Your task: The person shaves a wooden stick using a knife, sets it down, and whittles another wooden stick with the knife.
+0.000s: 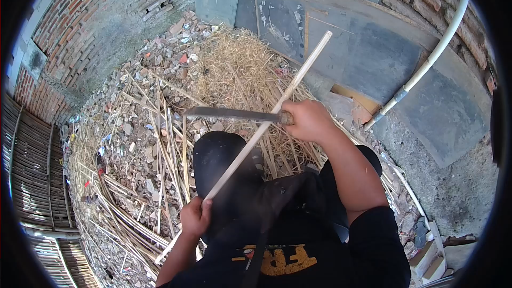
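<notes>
- I see the left hand (pixel 196 216) at the lower left of centre, its fingers closed around the lower part of a long pale strip (pixel 241 156).
- The strip slants from there up to the upper right of centre, passing over the dark trouser leg (pixel 216 152).
- The right hand (pixel 309 120), right of centre, has its fingers wrapped round the short handle of a long knife (pixel 232 113).
- The knife's blade points left and crosses the strip near the handle; they look to be touching, though I cannot make out how deep the edge sits.
- My reading is that the strip is being shaved or trimmed, with the left hand steadying it.
- I judge that another stroke would call for a firm left hold, a shallow, even blade angle and the edge kept clear of the left fingers and the leg.
- Around the legs I see rubble (pixel 140 152), loose thin strips (pixel 169 168) at left, and a heap of straw-like shavings (pixel 234 61) at upper centre.
- Grey panels (pixel 368 56) lean at upper right.
</notes>
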The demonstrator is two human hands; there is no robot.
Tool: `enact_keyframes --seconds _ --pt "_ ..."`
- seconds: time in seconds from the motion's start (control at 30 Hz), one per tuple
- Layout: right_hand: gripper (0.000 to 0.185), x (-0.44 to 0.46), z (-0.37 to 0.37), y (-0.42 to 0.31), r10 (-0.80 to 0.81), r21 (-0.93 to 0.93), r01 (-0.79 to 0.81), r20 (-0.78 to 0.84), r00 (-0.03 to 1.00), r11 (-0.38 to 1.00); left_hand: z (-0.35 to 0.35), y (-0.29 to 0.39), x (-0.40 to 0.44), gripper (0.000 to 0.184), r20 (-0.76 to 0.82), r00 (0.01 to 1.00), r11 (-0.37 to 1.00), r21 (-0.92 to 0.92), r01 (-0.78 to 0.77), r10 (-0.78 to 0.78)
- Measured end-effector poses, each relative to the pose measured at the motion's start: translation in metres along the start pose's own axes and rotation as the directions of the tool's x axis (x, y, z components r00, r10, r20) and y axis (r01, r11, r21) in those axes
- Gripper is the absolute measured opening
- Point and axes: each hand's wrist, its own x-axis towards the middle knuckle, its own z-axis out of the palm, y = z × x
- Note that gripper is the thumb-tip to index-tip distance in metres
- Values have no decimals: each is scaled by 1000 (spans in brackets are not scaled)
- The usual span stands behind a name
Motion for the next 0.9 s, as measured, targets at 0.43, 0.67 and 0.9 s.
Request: enact_keyframes --seconds 0.43,0.67,0.9 --pt "26 0 3 6 10 21 -13 124 992 1000 6 -3 1 53 -26 999 991 -134 29 -32" --pt "30 13 36 27 109 177 -116 50 993 977 3 3 -1 49 -42 998 996 -84 43 -47" --pt "26 8 19 -14 47 -50 -38 183 982 998 0 1 4 44 -62 997 998 57 -39 43"
